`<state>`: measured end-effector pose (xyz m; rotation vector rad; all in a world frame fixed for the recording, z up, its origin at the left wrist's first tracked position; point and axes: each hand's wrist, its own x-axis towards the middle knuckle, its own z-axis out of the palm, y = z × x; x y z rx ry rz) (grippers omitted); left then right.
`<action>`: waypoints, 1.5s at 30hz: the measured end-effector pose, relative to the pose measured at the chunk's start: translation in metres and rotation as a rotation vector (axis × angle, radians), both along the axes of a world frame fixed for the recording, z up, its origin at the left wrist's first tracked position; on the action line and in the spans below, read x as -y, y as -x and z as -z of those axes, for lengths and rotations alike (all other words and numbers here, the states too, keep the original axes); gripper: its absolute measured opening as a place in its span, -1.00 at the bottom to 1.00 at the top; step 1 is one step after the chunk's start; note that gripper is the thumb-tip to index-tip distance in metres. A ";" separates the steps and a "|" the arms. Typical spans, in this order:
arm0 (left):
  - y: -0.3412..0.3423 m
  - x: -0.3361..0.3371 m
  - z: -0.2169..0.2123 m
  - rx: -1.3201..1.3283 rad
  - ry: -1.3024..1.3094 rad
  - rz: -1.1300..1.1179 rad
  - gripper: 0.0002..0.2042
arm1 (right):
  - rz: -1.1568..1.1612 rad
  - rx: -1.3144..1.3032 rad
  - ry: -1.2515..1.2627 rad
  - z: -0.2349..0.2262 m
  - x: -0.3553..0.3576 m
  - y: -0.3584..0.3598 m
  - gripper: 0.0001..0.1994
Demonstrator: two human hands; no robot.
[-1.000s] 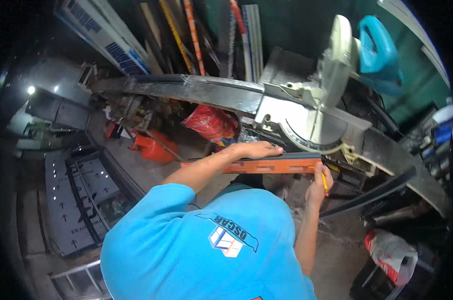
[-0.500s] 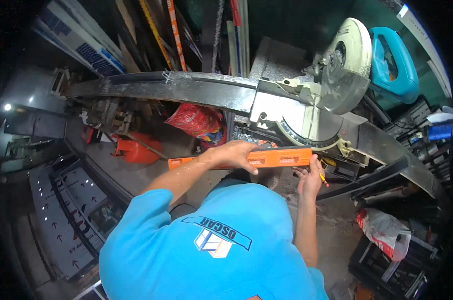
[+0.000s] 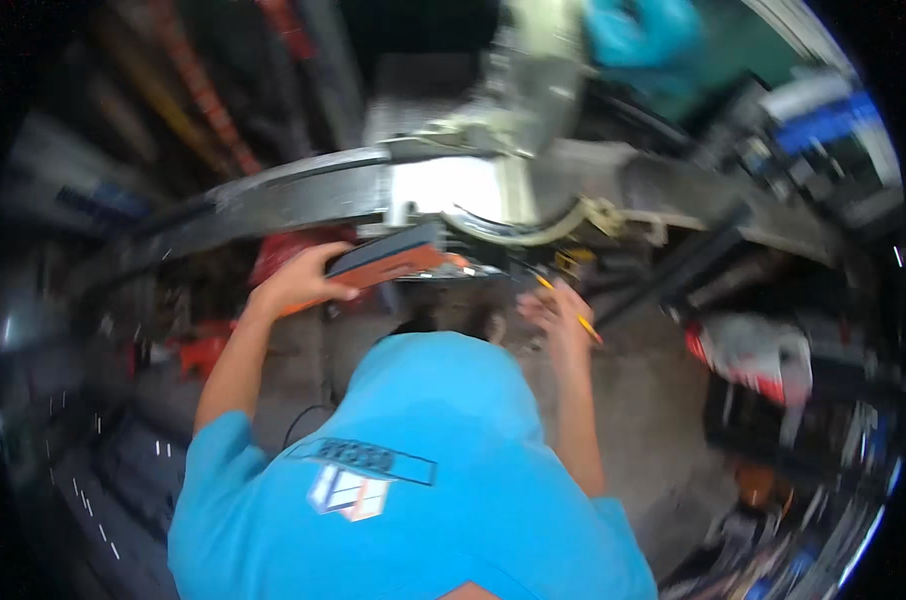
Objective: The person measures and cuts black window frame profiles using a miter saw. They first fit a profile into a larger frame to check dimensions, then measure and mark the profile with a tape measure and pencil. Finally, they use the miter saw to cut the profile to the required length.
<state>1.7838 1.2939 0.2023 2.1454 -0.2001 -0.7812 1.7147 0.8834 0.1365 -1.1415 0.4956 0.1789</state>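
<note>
My left hand (image 3: pixel 298 283) is closed round an orange and dark grey bar (image 3: pixel 393 262), which looks like a length of profile in printed orange film. The bar slants up to the right, its far end close to the front edge of a mitre saw's pale base (image 3: pixel 448 185). Lower right of the saw's curved front, my right hand (image 3: pixel 563 315) holds a yellow pencil (image 3: pixel 589 329) between its fingers, off the bar. Motion blur softens much of the picture.
A long grey metal bench (image 3: pixel 293 195) runs across to both sides of the saw, with the teal saw handle (image 3: pixel 643 35) above. Long strips lean at the back left. A red gas cylinder (image 3: pixel 203 352) stands at left; a white and red plastic bag (image 3: pixel 758 360) lies at right.
My right hand has let go of the bar's right end and keeps the pencil. The left hand has tilted the bar, showing its dark face. The view has swung to the right.
</note>
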 end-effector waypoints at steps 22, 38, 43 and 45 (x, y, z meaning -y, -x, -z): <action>-0.060 -0.358 0.042 0.758 -0.700 0.025 -0.69 | -1.108 -0.372 0.930 0.130 0.001 0.090 -0.60; 0.013 -0.318 0.126 1.047 -0.539 -0.976 -0.54 | -0.985 -0.458 0.679 0.385 -0.381 -0.107 -0.65; 0.188 -0.211 0.269 0.148 -0.165 -1.169 -0.66 | -0.525 -0.390 0.620 0.537 -0.419 -0.148 -0.65; 0.274 -0.176 0.322 -0.260 0.038 -0.895 -0.60 | -0.258 -0.300 0.355 0.593 -0.412 -0.162 -0.64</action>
